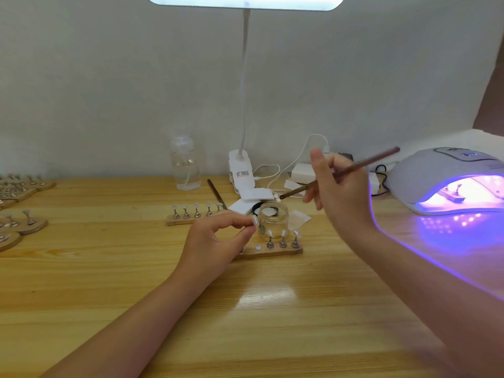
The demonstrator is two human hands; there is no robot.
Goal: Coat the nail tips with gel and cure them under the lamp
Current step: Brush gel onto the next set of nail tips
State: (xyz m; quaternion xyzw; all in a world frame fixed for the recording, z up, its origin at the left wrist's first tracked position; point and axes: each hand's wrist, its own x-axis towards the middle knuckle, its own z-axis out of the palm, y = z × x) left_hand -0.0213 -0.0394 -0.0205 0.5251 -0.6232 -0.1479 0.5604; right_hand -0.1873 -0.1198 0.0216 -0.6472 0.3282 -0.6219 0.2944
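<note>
I see one nail tip (255,221) pinched in my left hand (218,236), just beside the open gel jar (272,217) — my right hand (338,186) grips the brush (338,174) above it; the curing lamp (447,181) glows violet at right.

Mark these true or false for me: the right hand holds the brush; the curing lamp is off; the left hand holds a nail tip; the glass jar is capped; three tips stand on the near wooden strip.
1. The right hand holds the long brown brush: true.
2. The white domed curing lamp is off: false, it glows violet.
3. The left hand pinches a pale nail tip: true.
4. The small clear glass jar is capped: false, it stands open.
5. Three tips stand on the near wooden strip: true.
</note>
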